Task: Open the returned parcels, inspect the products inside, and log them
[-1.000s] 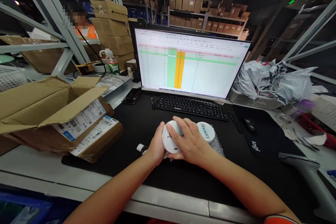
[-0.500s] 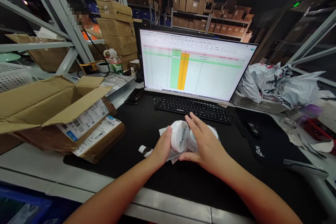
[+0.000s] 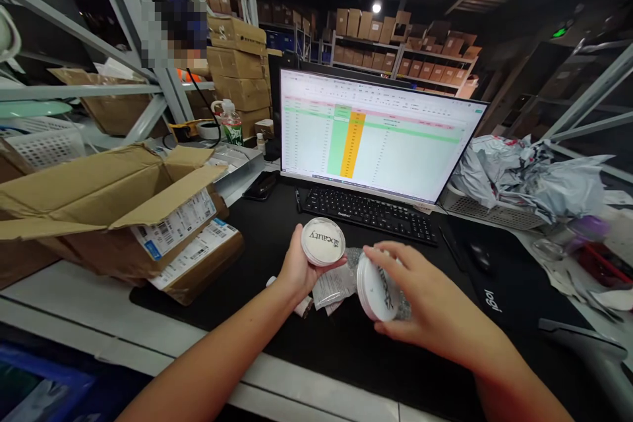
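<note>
My left hand (image 3: 295,271) cups a round white tub (image 3: 323,241) from below, its flat face with "beauty" lettering turned upward. To the right, my right hand (image 3: 420,293) grips a second round white tub (image 3: 374,290) by its edge. This one is tilted, has a ridged side, and bears dark lettering on its face. Between and behind the hands lie a printed clear packet (image 3: 332,287) and some bubble wrap (image 3: 352,258), partly covered by the right tub. A small white-capped bottle (image 3: 302,306) lies beside my left wrist, half hidden.
A monitor (image 3: 380,138) with a spreadsheet stands behind a black keyboard (image 3: 366,214). An open cardboard box (image 3: 89,204) is on the left. On the right are a mouse (image 3: 479,256) and a basket (image 3: 489,211) of grey plastic mailers. Another person stands behind the rack.
My left hand has moved left with its tub and turned the face upward. My right hand has closed on the second tub and holds it tilted. The head view has shifted slightly.
</note>
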A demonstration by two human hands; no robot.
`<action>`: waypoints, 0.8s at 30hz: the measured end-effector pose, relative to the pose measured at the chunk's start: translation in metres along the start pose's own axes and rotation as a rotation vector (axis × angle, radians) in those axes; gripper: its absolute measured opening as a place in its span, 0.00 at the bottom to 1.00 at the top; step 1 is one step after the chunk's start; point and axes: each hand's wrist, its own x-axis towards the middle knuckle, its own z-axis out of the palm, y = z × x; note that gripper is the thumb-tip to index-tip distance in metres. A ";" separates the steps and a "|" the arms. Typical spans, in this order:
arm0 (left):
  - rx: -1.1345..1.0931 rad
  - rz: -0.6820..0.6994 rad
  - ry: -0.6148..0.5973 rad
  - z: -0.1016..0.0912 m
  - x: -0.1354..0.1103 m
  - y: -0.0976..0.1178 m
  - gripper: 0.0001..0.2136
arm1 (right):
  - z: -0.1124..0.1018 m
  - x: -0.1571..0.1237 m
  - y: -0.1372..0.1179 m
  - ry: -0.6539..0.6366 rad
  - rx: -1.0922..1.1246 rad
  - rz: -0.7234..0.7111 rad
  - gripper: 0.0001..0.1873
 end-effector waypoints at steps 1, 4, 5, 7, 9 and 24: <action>-0.017 0.001 -0.038 0.000 -0.001 0.003 0.28 | 0.005 0.000 -0.001 -0.116 -0.008 0.009 0.55; -0.037 -0.020 -0.184 -0.002 -0.005 0.003 0.31 | 0.036 0.007 -0.006 -0.355 -0.069 -0.066 0.54; -0.040 -0.034 -0.223 -0.003 -0.007 0.001 0.31 | 0.048 0.010 -0.008 -0.377 -0.099 -0.104 0.52; -0.048 -0.069 -0.286 -0.006 -0.008 -0.004 0.32 | 0.063 0.015 -0.009 -0.373 -0.146 -0.168 0.53; -0.053 -0.096 -0.348 -0.008 -0.007 -0.007 0.33 | 0.065 0.016 -0.006 -0.349 -0.120 -0.214 0.56; 0.001 -0.033 -0.509 -0.015 -0.007 -0.028 0.29 | 0.057 0.032 0.025 0.516 -0.015 -0.099 0.13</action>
